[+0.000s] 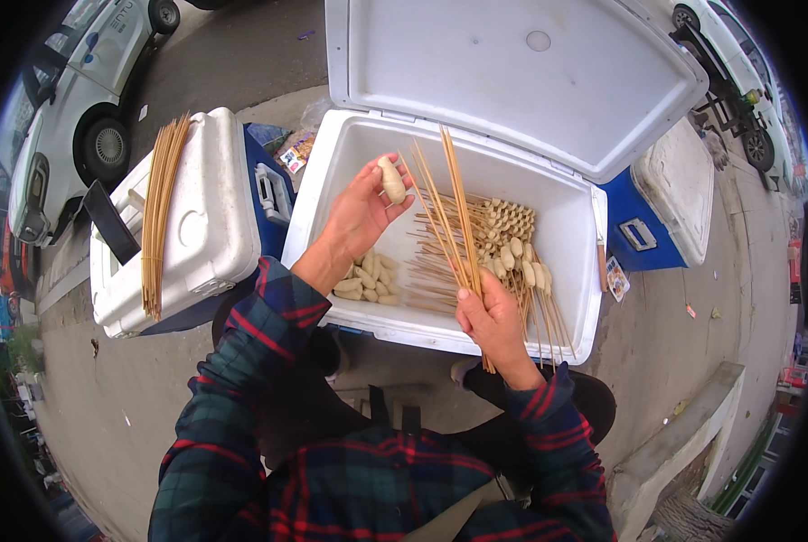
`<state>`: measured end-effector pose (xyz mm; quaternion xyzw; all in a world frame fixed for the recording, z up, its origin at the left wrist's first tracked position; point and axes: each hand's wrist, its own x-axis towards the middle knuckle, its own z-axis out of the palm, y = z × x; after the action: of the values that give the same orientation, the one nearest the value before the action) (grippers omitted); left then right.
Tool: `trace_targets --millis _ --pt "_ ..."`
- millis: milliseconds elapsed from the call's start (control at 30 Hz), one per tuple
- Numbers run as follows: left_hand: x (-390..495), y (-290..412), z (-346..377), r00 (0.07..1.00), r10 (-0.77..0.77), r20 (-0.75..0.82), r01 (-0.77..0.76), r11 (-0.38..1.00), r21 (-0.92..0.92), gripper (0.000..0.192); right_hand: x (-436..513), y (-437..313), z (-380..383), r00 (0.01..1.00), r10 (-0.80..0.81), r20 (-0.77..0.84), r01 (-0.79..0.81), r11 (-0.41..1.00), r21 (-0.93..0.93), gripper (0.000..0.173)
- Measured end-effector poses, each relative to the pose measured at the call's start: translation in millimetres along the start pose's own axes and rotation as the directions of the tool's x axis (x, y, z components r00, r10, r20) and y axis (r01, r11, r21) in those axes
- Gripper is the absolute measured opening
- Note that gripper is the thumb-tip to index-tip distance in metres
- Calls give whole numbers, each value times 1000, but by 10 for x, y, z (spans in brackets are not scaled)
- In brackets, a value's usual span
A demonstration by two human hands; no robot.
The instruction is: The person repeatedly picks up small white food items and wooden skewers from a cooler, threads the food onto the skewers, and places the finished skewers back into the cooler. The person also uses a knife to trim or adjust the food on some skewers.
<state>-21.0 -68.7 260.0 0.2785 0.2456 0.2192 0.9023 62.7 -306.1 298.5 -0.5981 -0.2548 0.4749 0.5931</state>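
Note:
In my left hand lies a pale, oblong piece of food, held between thumb and fingers above the open cooler box. My right hand grips a bunch of thin wooden skewers, their upper tips fanned out near the left hand's fingers. Below the left wrist, a pile of similar pale pieces rests in the cooler's near left corner. Skewered pieces are stacked on the right side of the cooler, sticks pointing left. More skewered ones lean over the near right part, partly hidden by my right hand.
The cooler's white lid stands raised at the back. A banded bundle of skewers lies on a closed cooler at left. A wooden-handled knife sits at the right rim, near another blue-and-white cooler. Parked white vehicles stand beyond.

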Motion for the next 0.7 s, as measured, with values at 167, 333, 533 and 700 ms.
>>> trace_targets --millis 167,333,533,700 --pt "140 80 -84 996 87 -22 -89 979 -182 32 -32 75 80 998 -4 -61 6 1000 27 30" --pt "256 82 -120 980 116 -161 -147 969 -197 33 -12 199 61 998 -15 -60 3 982 -191 28" --pt "311 125 -137 984 123 -131 -160 932 -326 34 -13 286 26 1000 -18 1 18 954 -299 36" --pt "323 141 -139 989 95 -112 -130 925 -357 33 -25 277 43 1000 -22 -5 20 955 -295 35"
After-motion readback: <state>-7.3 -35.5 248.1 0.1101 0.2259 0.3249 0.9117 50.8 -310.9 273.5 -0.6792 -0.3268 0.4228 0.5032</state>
